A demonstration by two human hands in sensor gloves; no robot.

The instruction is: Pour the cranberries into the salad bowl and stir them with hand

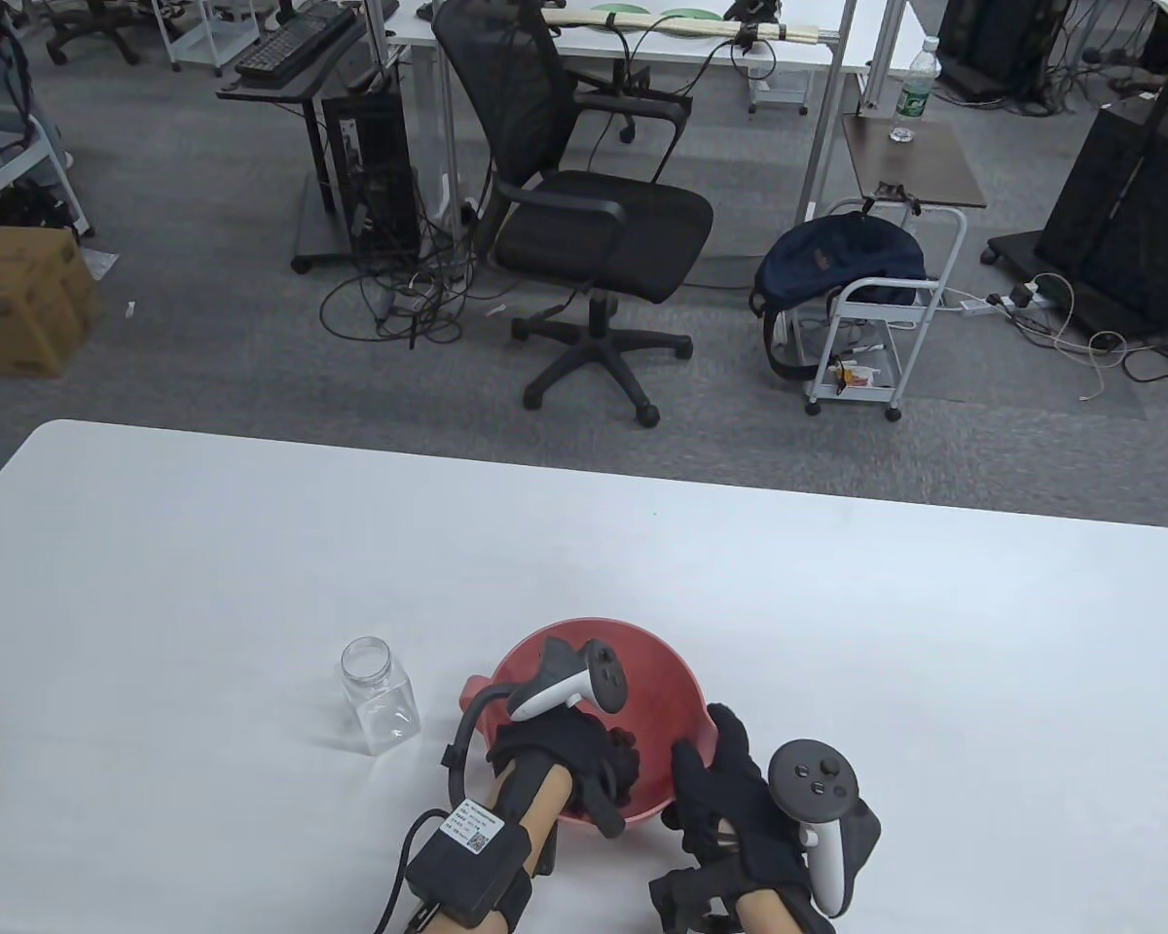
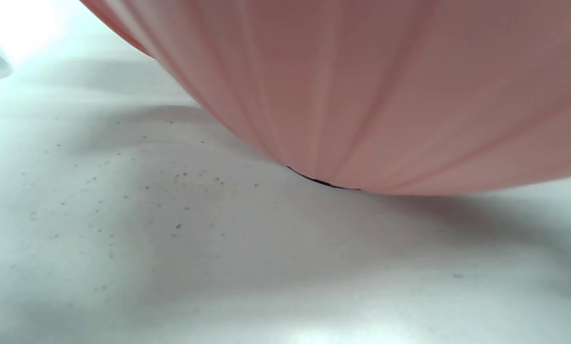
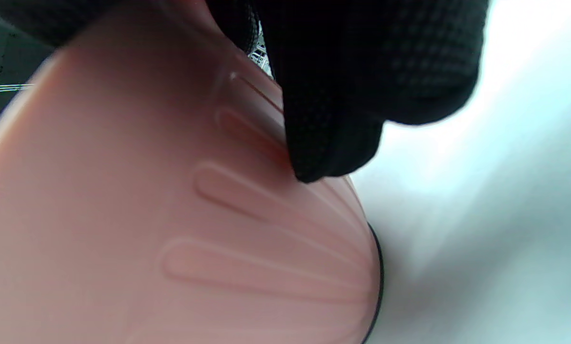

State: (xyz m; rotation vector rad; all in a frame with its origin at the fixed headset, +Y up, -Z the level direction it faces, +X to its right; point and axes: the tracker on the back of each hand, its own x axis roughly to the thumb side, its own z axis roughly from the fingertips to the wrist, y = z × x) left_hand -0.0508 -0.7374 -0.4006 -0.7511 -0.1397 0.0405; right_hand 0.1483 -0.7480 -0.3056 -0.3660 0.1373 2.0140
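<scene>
Clear plastic jar: empty, upright, parked left of bowl. Red salad bowl: left hand inside, fingers curled, apparently stirring; cranberries hidden. Right hand: grips rim, steadying.

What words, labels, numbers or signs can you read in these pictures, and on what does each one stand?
None can be read.
White sticker with a square code on the black box strapped to the left forearm: print too small.
Green label on the water bottle at the far side table: blurred.
Cardboard box on the floor: faint marking, unreadable.
</scene>
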